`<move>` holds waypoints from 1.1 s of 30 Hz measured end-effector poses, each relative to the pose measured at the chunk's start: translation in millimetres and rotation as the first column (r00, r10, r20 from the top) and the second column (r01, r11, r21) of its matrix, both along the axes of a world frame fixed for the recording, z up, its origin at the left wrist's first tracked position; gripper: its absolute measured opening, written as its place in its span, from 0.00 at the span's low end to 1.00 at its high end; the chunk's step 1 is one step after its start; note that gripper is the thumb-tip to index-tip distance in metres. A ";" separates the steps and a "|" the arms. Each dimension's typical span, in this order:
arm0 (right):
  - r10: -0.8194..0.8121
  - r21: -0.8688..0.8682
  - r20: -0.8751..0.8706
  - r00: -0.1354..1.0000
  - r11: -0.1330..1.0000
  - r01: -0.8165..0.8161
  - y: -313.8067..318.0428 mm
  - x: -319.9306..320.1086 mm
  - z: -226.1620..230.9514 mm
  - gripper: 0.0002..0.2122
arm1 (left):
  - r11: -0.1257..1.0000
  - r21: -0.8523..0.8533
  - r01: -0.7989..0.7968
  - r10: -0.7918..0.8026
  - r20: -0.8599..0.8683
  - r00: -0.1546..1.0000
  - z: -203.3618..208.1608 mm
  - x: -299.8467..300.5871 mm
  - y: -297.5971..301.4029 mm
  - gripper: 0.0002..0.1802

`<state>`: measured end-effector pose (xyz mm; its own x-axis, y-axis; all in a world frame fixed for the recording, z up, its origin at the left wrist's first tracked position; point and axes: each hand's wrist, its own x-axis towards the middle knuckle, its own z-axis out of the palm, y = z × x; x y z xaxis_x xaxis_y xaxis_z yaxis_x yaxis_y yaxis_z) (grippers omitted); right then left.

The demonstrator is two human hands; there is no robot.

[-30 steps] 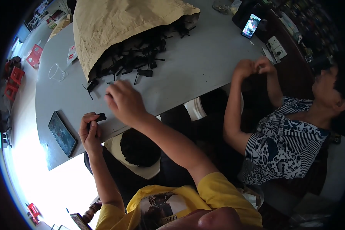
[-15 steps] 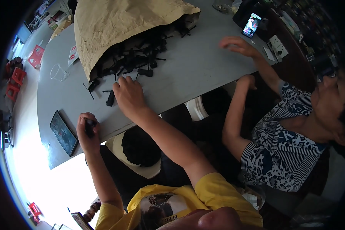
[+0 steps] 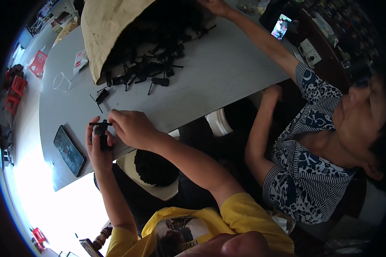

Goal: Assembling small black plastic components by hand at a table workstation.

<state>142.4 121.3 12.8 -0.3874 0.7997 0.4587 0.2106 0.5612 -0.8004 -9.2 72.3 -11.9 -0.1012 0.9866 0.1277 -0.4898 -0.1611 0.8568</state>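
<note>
Over the table's near left edge, my left hand [image 3: 98, 154] is closed round a black plastic part [image 3: 104, 141] with a thin crossbar at its top. My right hand [image 3: 135, 128] is beside it, thumb and fingertips pinched at the crossbar's right end. Whether the left hand holds one piece or two together I cannot tell. Just beyond the hands lies a loose black part [image 3: 102, 96] with thin rods. Farther off, a heap of similar black parts [image 3: 152, 68] spills out of a large brown paper sack [image 3: 111, 30].
A phone [image 3: 68, 150] lies left of my hands on the grey table [image 3: 193, 85]. Behind it are a clear plastic cup [image 3: 63, 82] and a small packet [image 3: 80, 61]. At right sits a co-worker, one hand [image 3: 216, 6] at the sack; a lit phone [image 3: 281, 26] stands beyond.
My right hand has come back from the heap to my left hand, and the black part beside it has left the table. The co-worker's arm has reached to the sack, whose mouth is lifted wider.
</note>
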 end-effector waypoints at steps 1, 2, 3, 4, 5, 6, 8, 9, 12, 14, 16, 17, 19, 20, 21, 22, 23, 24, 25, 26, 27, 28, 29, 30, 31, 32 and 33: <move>0.001 -0.001 -0.001 1.000 1.000 -0.001 -0.6 -0.3 1.5 0.02 | 1.000 -0.001 -0.001 0.001 -0.001 1.000 -1.7 -1.1 -0.3 0.26; 0.006 0.009 0.008 1.000 1.000 -0.006 -0.8 0.4 2.1 0.02 | 1.000 0.013 -0.003 0.003 -0.028 1.000 -3.4 -0.9 -0.2 0.26; 0.011 0.018 0.017 1.000 1.000 -0.011 -1.0 1.1 2.3 0.03 | 1.000 0.028 -0.005 0.006 -0.054 0.999 -4.3 -0.8 -0.2 0.25; 0.008 0.017 0.019 1.000 1.000 -0.009 -1.0 1.9 2.2 0.03 | 1.000 0.027 -0.002 0.003 -0.052 0.999 -4.9 -0.9 -0.7 0.25; 0.007 0.010 0.022 1.000 1.000 -0.008 -0.6 2.1 2.2 0.02 | 0.999 0.046 0.000 0.001 -0.018 1.000 -5.1 -1.6 -1.3 0.25; 0.006 0.003 0.025 1.000 1.000 -0.006 -0.3 2.4 2.2 0.02 | 0.998 0.066 0.001 -0.002 0.017 1.000 -5.2 -1.8 -1.5 0.24; 0.013 -0.016 0.016 1.000 1.000 -0.013 -0.1 2.7 2.0 0.02 | 0.994 0.088 -0.064 0.064 0.004 0.998 -4.1 2.8 -1.7 0.23; 0.021 -0.035 0.006 1.000 0.999 -0.021 -0.1 2.4 2.1 0.02 | 0.986 0.110 -0.128 0.130 -0.008 0.991 -3.6 3.9 -2.2 0.21; -0.012 -0.050 0.005 1.000 0.999 0.013 1.4 5.3 3.6 0.02 | 0.984 0.156 -0.083 0.092 -0.046 0.995 -10.7 0.2 -1.9 0.19; -0.037 -0.030 0.013 0.999 0.999 0.038 4.2 9.1 1.3 0.03 | 0.979 0.128 -0.156 0.178 -0.191 0.965 -9.3 10.4 -3.2 0.17; -0.058 -0.012 0.019 0.998 0.998 0.058 5.2 11.4 0.9 0.03 | 0.966 0.088 -0.242 0.257 -0.375 0.891 -8.1 17.1 -2.0 0.16; -0.051 -0.056 -0.005 0.999 0.997 0.050 4.8 12.4 2.6 0.04 | 0.967 0.088 -0.241 0.256 -0.374 0.891 -5.1 22.5 -1.1 0.16; -0.037 -0.099 -0.030 0.999 0.994 0.034 5.3 13.9 4.0 0.05 | 0.913 0.127 -0.388 0.399 -0.472 0.786 4.0 33.4 0.2 0.19; -0.010 -0.078 -0.041 0.999 0.997 0.007 5.5 12.4 4.8 0.06 | 0.908 0.128 -0.399 0.409 -0.475 0.779 4.1 30.9 -0.2 0.19; 0.022 -0.056 -0.052 0.998 0.998 -0.024 5.6 10.0 6.7 0.07 | 0.919 0.134 -0.371 0.382 -0.531 0.756 2.8 26.9 -1.1 0.21; -0.003 -0.045 -0.043 0.999 0.999 0.001 4.9 9.5 9.6 0.07 | 0.928 0.137 -0.348 0.359 -0.586 0.726 2.3 21.8 -2.1 0.22; -0.008 -0.040 -0.040 0.999 0.999 0.006 3.3 7.1 10.7 0.08 | 0.920 0.146 -0.365 0.374 -0.609 0.699 3.2 20.9 -3.7 0.23; -0.001 -0.075 -0.067 0.998 0.997 -0.004 3.7 7.1 8.9 0.08 | 0.922 0.138 -0.360 0.364 -0.619 0.695 3.3 21.5 -4.4 0.23; -0.006 -0.086 -0.093 0.996 0.996 -0.002 3.1 10.8 8.4 0.08 | 0.924 0.130 -0.361 0.358 -0.630 0.689 2.5 22.0 -4.8 0.24; -0.011 -0.177 -0.023 1.000 0.984 0.007 3.5 19.2 13.4 0.08 | 0.922 0.129 -0.366 0.358 -0.647 0.673 1.4 24.6 -2.7 0.25; -0.049 -0.144 0.005 0.999 0.988 0.049 4.0 23.0 14.6 0.08 | 0.919 0.131 -0.371 0.359 -0.666 0.654 1.9 26.2 -1.6 0.26; -0.034 -0.163 0.002 0.999 0.986 0.034 5.2 25.0 12.9 0.08 | 0.926 0.132 -0.353 0.352 -0.635 0.688 4.0 27.9 -1.7 0.25; -0.022 -0.146 -0.036 0.999 0.989 0.017 5.4 28.3 13.9 0.08 | 0.937 0.136 -0.322 0.337 -0.594 0.730 6.4 32.1 0.0 0.25; 0.015 -0.141 -0.035 0.999 0.990 -0.020 4.3 26.4 14.6 0.08 | 0.944 0.114 -0.309 0.312 -0.609 0.729 8.0 30.8 -2.0 0.23; 0.046 -0.136 -0.032 0.998 0.989 -0.050 2.9 23.6 16.0 0.08 | 0.952 0.091 -0.291 0.283 -0.621 0.731 8.8 28.1 -4.6 0.21; 0.069 -0.136 -0.037 0.997 0.988 -0.074 1.9 23.2 18.9 0.08 | 0.953 0.077 -0.293 0.275 -0.629 0.727 9.1 25.7 -5.6 0.17; 0.128 -0.232 -0.060 0.990 0.963 -0.139 0.7 23.3 21.7 0.05 | 0.948 0.078 -0.310 0.287 -0.632 0.720 10.1 22.0 -8.3 0.17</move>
<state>165.7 122.0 34.6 -0.4817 0.8295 0.2826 0.1084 0.3765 -0.9201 12.7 64.0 -1.8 -0.2990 0.9238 0.2391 0.2297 -0.1736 0.9577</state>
